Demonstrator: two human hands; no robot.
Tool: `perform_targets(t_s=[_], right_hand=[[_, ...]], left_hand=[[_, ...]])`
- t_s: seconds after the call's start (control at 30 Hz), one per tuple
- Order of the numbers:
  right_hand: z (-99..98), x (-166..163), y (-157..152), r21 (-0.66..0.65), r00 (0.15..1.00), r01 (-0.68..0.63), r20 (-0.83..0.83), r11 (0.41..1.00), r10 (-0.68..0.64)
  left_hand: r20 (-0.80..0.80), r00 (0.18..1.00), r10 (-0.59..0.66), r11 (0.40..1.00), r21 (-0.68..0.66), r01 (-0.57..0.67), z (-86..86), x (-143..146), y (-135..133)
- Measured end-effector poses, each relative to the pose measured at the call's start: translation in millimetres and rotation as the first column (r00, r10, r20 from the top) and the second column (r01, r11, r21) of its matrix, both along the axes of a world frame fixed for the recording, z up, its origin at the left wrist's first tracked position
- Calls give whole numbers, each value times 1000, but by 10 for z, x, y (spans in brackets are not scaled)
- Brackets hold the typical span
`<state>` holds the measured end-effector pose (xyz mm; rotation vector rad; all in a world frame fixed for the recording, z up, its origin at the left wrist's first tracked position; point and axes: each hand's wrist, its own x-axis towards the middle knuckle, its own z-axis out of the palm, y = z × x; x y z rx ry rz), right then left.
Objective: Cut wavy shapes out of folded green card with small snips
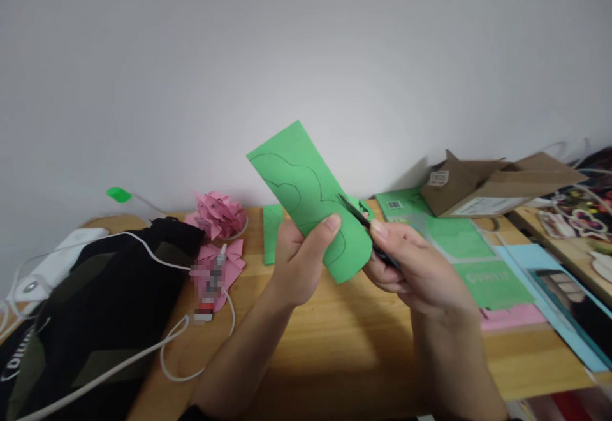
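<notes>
A piece of green paper with curved pencil lines is held up over the table, tilted. My left hand pinches it near its lower middle, thumb on the front face. Dark-bladed scissors are gripped in my right hand, their handles mostly hidden by the fingers. The blades lie at the paper's right edge, along a drawn line. Below them, the paper's lower right end is rounded and curls.
On the wooden table, a pink paper flower and a glue tube lie left, near a black bag and white cables. An open cardboard box, green paper packs and a light blue sheet are at right.
</notes>
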<state>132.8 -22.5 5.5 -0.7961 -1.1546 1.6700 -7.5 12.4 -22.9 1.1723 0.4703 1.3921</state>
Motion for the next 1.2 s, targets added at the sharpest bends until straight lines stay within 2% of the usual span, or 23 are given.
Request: perform_targets(t_s=[0.1, 0.5, 0.87, 1.07, 1.2], right_hand=[[-1, 1, 6, 10, 1000, 2, -1, 1000, -2], [5, 7, 3, 16, 1000, 13, 23, 1000, -13], [14, 9, -10, 64, 997, 27, 65, 998, -31], [33, 24, -6, 107, 997, 16, 70, 994, -23], [41, 50, -11, 120, 995, 17, 95, 993, -28]], left_hand=[[-4, 1000, 13, 1000, 7, -13, -1, 1, -2], [57, 996, -71, 997, 32, 69, 75, -18, -20], [45, 991, -124, 986, -107, 128, 86, -73, -4], [138, 975, -172, 977, -106, 187, 111, -94, -8], [109, 980, -165, 974, -137, 179, 119, -102, -6]])
